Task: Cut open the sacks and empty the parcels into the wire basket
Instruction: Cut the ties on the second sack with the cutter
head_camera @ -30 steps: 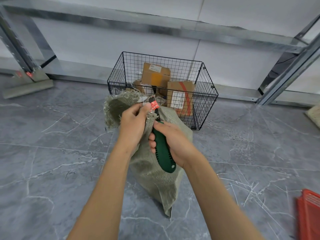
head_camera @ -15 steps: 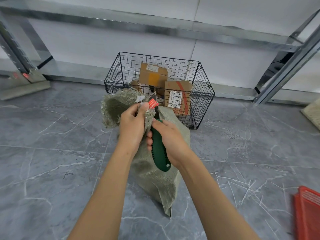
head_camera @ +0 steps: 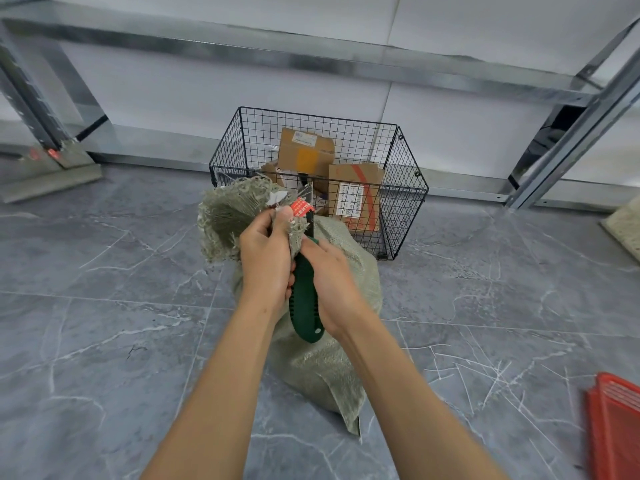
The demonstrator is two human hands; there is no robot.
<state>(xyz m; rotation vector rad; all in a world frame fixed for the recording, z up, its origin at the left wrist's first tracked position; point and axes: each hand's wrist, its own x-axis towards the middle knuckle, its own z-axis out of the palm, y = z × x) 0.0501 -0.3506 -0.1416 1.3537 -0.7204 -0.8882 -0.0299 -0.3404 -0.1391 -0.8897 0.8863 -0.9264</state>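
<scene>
A grey-green woven sack [head_camera: 322, 368] stands on the floor just in front of a black wire basket [head_camera: 405, 202]. My left hand [head_camera: 266, 258] grips the sack's bunched neck, where a red tag [head_camera: 300, 206] sticks out; the frayed mouth flares to the left. My right hand [head_camera: 332, 282] holds a green-handled utility knife [head_camera: 305, 303], its blade up against the neck by the tag. Inside the basket lie cardboard parcels [head_camera: 356, 199], one with a yellow patch [head_camera: 306, 152] leaning at the back.
Grey marble-pattern floor tiles all round. Metal shelving uprights [head_camera: 41, 109] stand at left and right [head_camera: 568, 133], with a low rail behind the basket. A red plastic item [head_camera: 613, 424] lies at the lower right edge. Another pale sack's corner [head_camera: 623, 226] shows at far right.
Both hands and the sack neck have stayed together; the knife blade has edged slightly further up along the neck near the red tag. The view has shifted a little.
</scene>
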